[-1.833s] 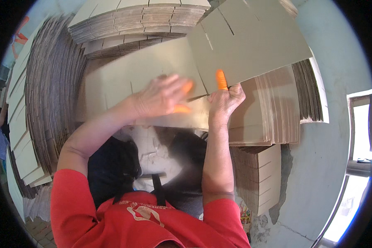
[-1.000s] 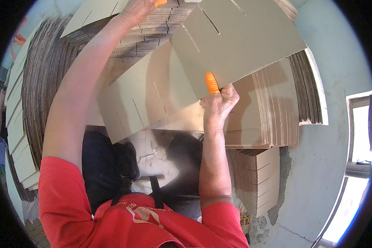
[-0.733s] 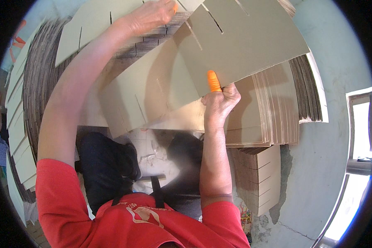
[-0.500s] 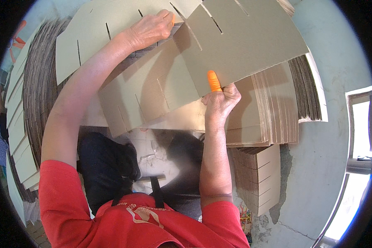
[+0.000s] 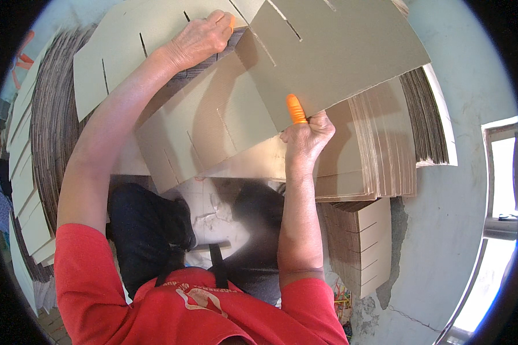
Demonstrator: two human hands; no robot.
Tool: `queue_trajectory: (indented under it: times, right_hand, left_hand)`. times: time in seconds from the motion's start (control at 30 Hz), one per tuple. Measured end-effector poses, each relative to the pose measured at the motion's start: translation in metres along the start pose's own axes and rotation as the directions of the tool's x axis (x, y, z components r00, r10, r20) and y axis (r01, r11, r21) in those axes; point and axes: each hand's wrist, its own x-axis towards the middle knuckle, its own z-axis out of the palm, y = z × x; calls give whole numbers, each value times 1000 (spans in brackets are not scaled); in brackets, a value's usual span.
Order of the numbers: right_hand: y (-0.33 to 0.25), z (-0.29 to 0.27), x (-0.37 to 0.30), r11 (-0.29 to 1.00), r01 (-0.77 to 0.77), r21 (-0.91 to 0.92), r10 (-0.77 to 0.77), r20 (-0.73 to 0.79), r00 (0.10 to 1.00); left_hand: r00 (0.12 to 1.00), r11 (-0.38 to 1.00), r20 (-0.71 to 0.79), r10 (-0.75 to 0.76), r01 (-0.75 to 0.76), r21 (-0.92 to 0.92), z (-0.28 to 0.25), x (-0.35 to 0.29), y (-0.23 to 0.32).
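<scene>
My left hand (image 5: pixel 204 37), an orange finger cover at its fingertips, is closed on the edge of a pale slotted cardboard sheet (image 5: pixel 121 63) at the upper left. Lower right of it, my right hand (image 5: pixel 309 135) pinches the near edge of a grey-brown slotted cardboard sheet (image 5: pixel 345 63). Its thumb wears a ribbed orange finger cover (image 5: pixel 296 109) and presses on the face of that sheet. Between my arms lies another slotted cardboard piece (image 5: pixel 213 121), meeting the grey-brown sheet along a line. Whether these pieces are joined there I cannot tell.
Tall stacks of cardboard sheets (image 5: pixel 57 115) rise on the left. To the right are a row of upright cardboard pieces (image 5: pixel 385 144), a darker-edged stack (image 5: pixel 423 115) and a lower slotted stack (image 5: pixel 374 247). A pale wall (image 5: pixel 449 230) and a window frame (image 5: pixel 501 172) stand beyond.
My left hand and the pale sheet have shifted slightly left. The grey-brown sheet has moved a little up and left at its far part; my right hand stays nearly in place.
</scene>
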Motion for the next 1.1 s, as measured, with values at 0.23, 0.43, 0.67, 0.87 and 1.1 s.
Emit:
queue_trajectory:
  times: [0.23, 0.43, 0.67, 0.87, 1.1]
  right_hand:
    - [0, 2, 3, 997, 42, 72, -44, 21, 999]
    - [-15, -13, 14, 999, 45, -17, -41, 173, 984]
    - [-39, -26, 13, 990, 105, 92, -114, 101, 988]
    - [-23, -15, 9, 977, 206, 60, -208, 17, 978]
    - [-9, -9, 7, 979, 141, -144, -144, -5, 990]
  left_hand:
    - [983, 975, -5, 181, -180, -131, -43, 5, 44]
    - [964, 963, 26, 265, -264, -56, -59, 4, 58]
    - [965, 964, -31, 262, -263, -47, -50, 1, 64]
    - [970, 913, -26, 244, -238, -331, -73, -1, 111]
    - [999, 758, 44, -8, 35, -651, -85, -25, 134]
